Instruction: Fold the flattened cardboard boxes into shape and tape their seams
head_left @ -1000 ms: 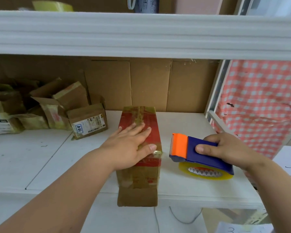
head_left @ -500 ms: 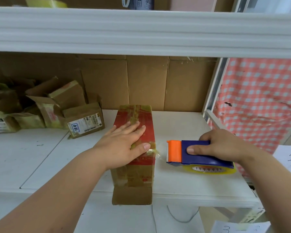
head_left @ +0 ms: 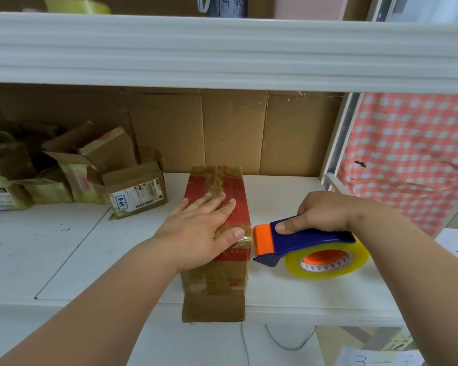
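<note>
A long brown cardboard box (head_left: pixel 217 281) with a red printed top lies lengthwise on the white shelf (head_left: pixel 315 294), its near flap hanging over the front edge. My left hand (head_left: pixel 200 231) lies flat on the box top, thumb pressing a strip of clear tape at the right edge. My right hand (head_left: pixel 325 211) grips the blue and orange tape dispenser (head_left: pixel 299 240), whose orange nose touches the box's right side. The yellowish tape roll (head_left: pixel 328 260) sits in the dispenser.
Several taped and open small cardboard boxes (head_left: pixel 132 191) are piled at the back left. Flat cardboard sheets (head_left: pixel 233 130) line the back wall. An upper shelf board (head_left: pixel 222 48) hangs overhead. A red checked cloth (head_left: pixel 413 159) is at the right.
My right hand has brought the dispenser leftward until its orange nose meets the box's right side, and tilted it so the roll shows. My left hand stays flat on the box.
</note>
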